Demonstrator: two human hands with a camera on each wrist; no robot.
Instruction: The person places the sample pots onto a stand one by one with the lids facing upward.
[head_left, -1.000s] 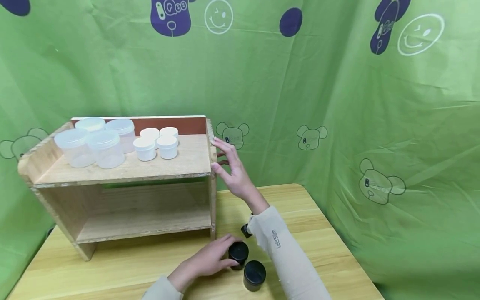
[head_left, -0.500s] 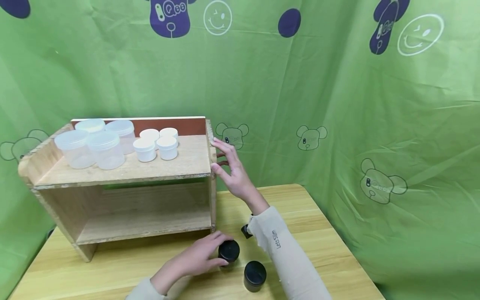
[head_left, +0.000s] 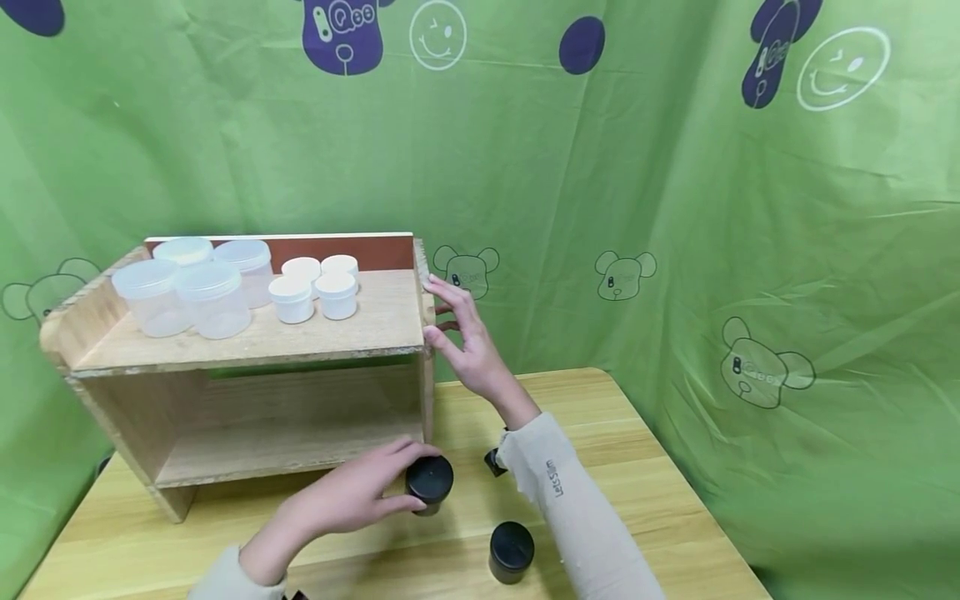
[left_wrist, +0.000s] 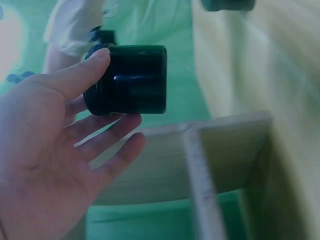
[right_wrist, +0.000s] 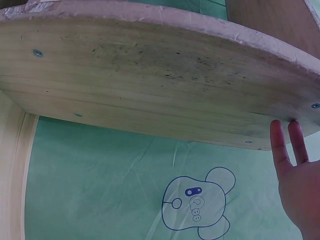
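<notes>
My left hand pinches a black lidded jar between thumb and fingers, in front of the wooden shelf. In the left wrist view the gripped jar is apart from the table, with its glossy side showing. A second black jar stands on the table to the right. My right hand rests its fingers against the shelf's right side panel; the right wrist view shows two extended fingers at that panel.
Several translucent tubs and several small white jars stand on the shelf's top board. The lower board is bare. A green patterned curtain hangs behind the wooden table.
My left hand has carried the black jar left and toward the shelf, away from the second jar. The right hand has stayed at the side panel.
</notes>
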